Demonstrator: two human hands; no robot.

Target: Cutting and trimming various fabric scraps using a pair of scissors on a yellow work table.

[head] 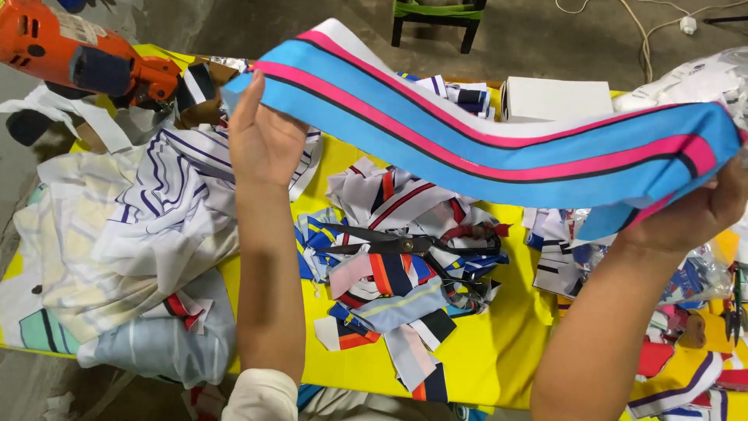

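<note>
While both hands hold it up above the bench, the long striped fabric strip (483, 132) hangs in a shallow curve from one end to the other, banded in blue, pink, white and thin black lines. The left hand (263, 140) is closed on the strip's left end near the far left part of the bench, fingers behind the cloth and palm toward the camera; the right hand (697, 214) pinches the other end out past the right edge, with a short tail folded down under the grip. By the way it sags between the two grips, the strip looks light, soft and limp, with no stiffness of its own, so it seems best held by both ends or gathered along an edge rather than at one point, and the smooth weave may slip through a loose pinch. Beneath it, the yellow bench top (499, 343) is littered with offcuts. A pair of black-handled scissors (405, 245) lies on a heap of striped fabric scraps (389, 288) near the middle. A larger pile of pale printed cloth (132, 234) covers the left side. An orange power tool (70, 54) sits at the far left corner, and a white box (557, 97) stands along the far edge.
</note>
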